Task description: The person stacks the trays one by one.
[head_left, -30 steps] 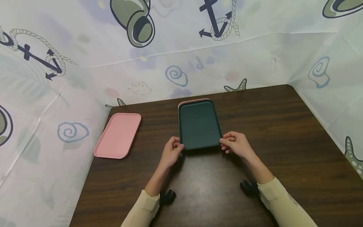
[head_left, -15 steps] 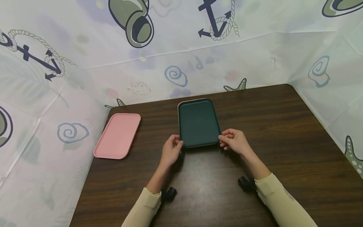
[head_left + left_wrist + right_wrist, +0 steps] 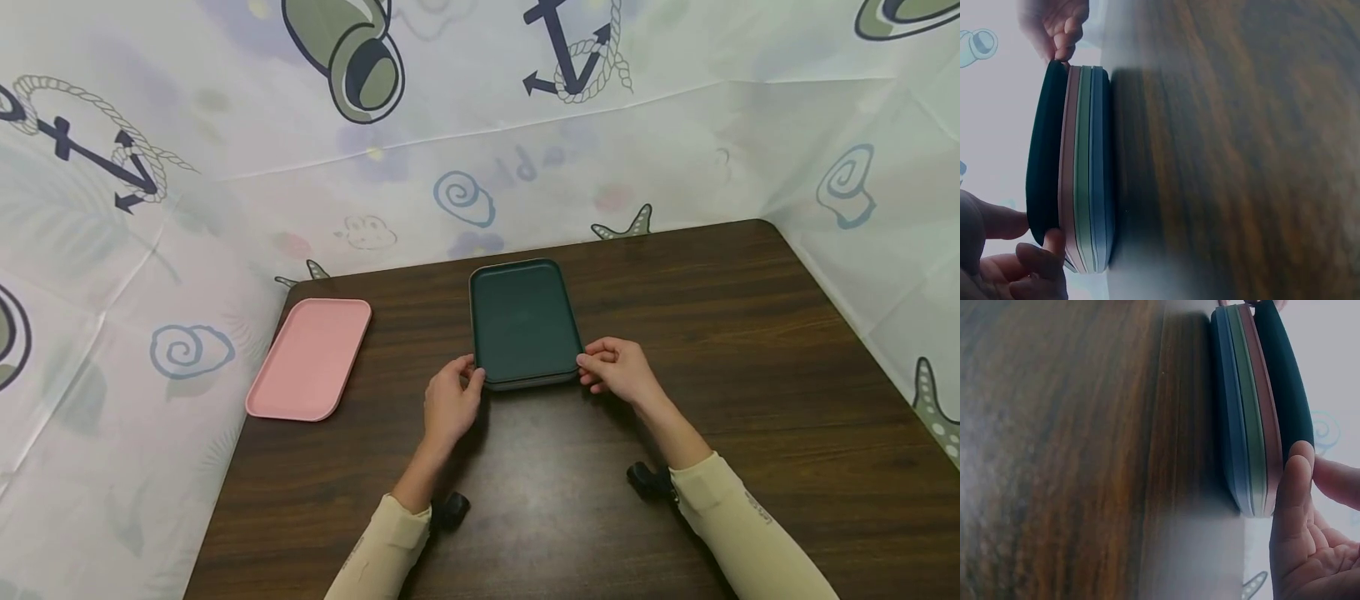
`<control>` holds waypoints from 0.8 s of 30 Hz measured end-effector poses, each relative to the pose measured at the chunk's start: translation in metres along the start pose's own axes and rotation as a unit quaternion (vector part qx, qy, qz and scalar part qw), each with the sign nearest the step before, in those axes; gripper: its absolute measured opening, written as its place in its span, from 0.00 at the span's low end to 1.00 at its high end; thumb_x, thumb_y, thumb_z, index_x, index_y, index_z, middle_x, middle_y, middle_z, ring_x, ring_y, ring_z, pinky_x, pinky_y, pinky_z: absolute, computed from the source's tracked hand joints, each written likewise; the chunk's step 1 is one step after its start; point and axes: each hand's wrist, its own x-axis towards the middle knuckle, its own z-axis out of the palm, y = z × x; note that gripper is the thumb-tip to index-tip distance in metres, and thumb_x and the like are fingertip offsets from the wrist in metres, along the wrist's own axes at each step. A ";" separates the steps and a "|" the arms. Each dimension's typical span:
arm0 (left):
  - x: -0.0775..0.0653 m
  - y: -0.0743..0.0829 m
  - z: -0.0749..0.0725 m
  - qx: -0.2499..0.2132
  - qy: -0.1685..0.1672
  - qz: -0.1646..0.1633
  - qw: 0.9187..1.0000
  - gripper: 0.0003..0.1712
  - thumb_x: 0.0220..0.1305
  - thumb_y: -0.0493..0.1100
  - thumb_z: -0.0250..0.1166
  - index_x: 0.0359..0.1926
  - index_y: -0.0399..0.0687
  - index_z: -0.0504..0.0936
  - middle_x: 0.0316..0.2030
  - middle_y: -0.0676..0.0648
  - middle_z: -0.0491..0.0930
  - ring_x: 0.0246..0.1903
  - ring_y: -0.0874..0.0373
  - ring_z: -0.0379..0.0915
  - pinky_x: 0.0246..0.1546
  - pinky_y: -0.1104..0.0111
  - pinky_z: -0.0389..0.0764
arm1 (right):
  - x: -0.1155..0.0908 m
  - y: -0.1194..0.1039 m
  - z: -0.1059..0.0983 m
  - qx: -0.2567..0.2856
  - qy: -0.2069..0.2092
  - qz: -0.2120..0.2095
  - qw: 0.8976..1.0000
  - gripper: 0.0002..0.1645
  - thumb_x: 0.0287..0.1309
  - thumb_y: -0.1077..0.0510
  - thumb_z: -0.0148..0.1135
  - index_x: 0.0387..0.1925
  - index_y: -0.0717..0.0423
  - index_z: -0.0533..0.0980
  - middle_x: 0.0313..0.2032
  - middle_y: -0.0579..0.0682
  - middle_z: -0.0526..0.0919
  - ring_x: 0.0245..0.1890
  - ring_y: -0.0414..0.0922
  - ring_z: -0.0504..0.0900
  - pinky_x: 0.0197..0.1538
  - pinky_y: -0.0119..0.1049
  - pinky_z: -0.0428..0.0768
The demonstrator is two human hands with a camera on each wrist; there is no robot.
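A dark green tray (image 3: 523,321) lies on top of a stack at the middle of the table in the head view. Beneath it, the left wrist view shows the edges of a pink tray (image 3: 1069,169), a light green tray (image 3: 1083,169) and a blue tray (image 3: 1101,169). At the near left corner, my left hand (image 3: 453,402) pinches the dark green tray between thumb and fingers. The right hand (image 3: 621,372) pinches its near right corner, thumb on the upper side and fingertips under the rim, as the right wrist view shows.
A separate pink tray (image 3: 309,360) lies flat near the left edge of the dark wooden table (image 3: 720,333). A patterned cloth (image 3: 420,150) hangs behind the table and along its sides.
Both hands and the dark green tray have shifted slightly away from the person. The pink rim that showed behind its far edge is now covered.
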 end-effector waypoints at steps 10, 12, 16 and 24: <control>0.001 -0.002 0.003 0.037 0.029 0.021 0.999 0.17 0.66 0.45 0.65 0.53 0.43 0.84 0.32 0.54 0.80 0.17 0.60 0.64 0.16 0.64 0.65 | 0.000 0.001 0.003 -0.018 0.010 -0.008 1.000 0.20 0.64 0.59 0.64 0.49 0.72 0.74 0.37 0.66 0.85 0.27 0.46 0.85 0.31 0.38 0.83; 0.001 -0.002 0.003 0.040 0.027 0.021 0.999 0.17 0.66 0.45 0.65 0.53 0.43 0.84 0.32 0.54 0.81 0.17 0.61 0.64 0.16 0.64 0.65 | 0.000 -0.001 0.003 -0.029 0.016 -0.012 0.999 0.20 0.63 0.59 0.64 0.49 0.72 0.75 0.36 0.65 0.85 0.28 0.47 0.86 0.30 0.37 0.83; 0.002 -0.002 0.002 0.044 0.019 0.023 0.999 0.19 0.66 0.45 0.65 0.55 0.43 0.83 0.33 0.53 0.81 0.16 0.60 0.63 0.16 0.64 0.65 | -0.001 -0.001 0.004 -0.065 0.034 -0.024 0.997 0.21 0.63 0.56 0.66 0.49 0.70 0.78 0.35 0.60 0.86 0.28 0.47 0.86 0.30 0.37 0.83; 0.002 -0.003 0.000 0.048 -0.007 0.019 0.999 0.21 0.65 0.47 0.65 0.56 0.43 0.82 0.32 0.50 0.78 0.17 0.59 0.62 0.18 0.63 0.64 | -0.002 0.000 0.006 -0.129 0.057 -0.045 0.989 0.22 0.63 0.52 0.66 0.50 0.66 0.80 0.35 0.56 0.87 0.29 0.49 0.86 0.31 0.40 0.83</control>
